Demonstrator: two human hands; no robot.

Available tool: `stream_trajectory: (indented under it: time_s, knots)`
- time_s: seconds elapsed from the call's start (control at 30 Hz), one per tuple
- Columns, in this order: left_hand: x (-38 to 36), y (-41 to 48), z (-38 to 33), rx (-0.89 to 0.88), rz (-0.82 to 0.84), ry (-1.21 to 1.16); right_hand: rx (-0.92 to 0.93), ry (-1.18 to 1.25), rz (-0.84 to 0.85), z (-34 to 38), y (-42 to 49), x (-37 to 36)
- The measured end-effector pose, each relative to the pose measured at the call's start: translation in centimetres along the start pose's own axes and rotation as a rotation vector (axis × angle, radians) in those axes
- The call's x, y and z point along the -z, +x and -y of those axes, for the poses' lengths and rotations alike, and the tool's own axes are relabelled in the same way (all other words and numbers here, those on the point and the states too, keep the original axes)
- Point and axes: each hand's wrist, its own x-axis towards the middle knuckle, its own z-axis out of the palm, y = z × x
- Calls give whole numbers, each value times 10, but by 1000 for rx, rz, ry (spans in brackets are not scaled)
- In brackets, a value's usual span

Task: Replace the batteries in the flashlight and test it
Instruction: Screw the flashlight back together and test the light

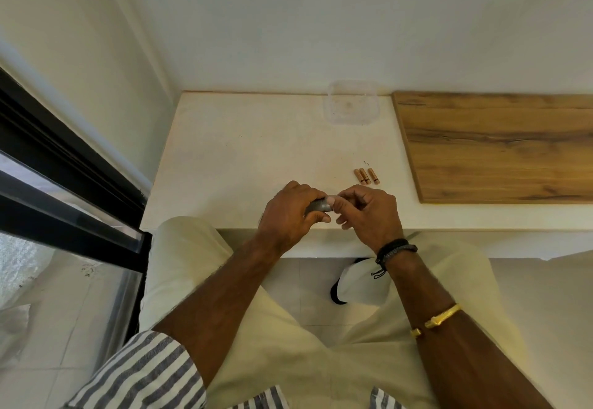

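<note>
Head view of a seated person working at the near edge of a white table [256,152]. The left hand [288,216] is wrapping its fingers around a grey flashlight [317,205], of which only a short stretch of the barrel is showing between thumb and fingers; the flashlight is lying roughly level, just above the table's near edge. The right hand [369,213] is meeting the right end of the flashlight, its thumb and forefinger pinching together at that end while the other fingers are curling loosely below; whether they are gripping a cap or a battery cannot be told, since the fingers are covering it. Three copper-coloured batteries [366,176] are lying on the table just beyond and to the right of the hands, two touching side by side and the third a little apart to their right, all pointing the same slanted way. A clear plastic container [352,103] is standing at the far edge of the table against the wall. A wooden board [497,148] is lying flat on the right part of the table, well apart from the hands. The right wrist is bearing a dark corded bracelet [396,249], and a gold bangle [441,318] is sitting further up the forearm. A striped sleeve [144,373] is covering the left upper arm.
</note>
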Motion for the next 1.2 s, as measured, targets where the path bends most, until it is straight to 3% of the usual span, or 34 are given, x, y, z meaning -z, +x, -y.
stream_trajectory:
  time_s: [0.17, 0.3, 0.57, 0.8, 0.9, 1.03, 1.2]
  knots:
    - [-2, 0, -3, -20, -7, -2, -54, -111, -42, 2, -1, -3]
    - [-2, 1, -2, 6, -17, -12, -72, 54, -7, 2, 0, 0]
    - [1, 1, 1, 41, -14, -24, 48, 53, 86, -6, 1, 4]
    - [0, 0, -4, -2, -9, -32, -56, -169, -25, 0, -2, 2]
    - [-2, 0, -2, 14, -14, -29, -95, -55, 17, 2, -1, 4]
    - [-2, 1, 4, 45, -25, -27, 15, -29, 138, -1, 0, 8]
    - [-3, 1, 4, 40, -19, -23, 32, -50, 90, 1, -1, 5]
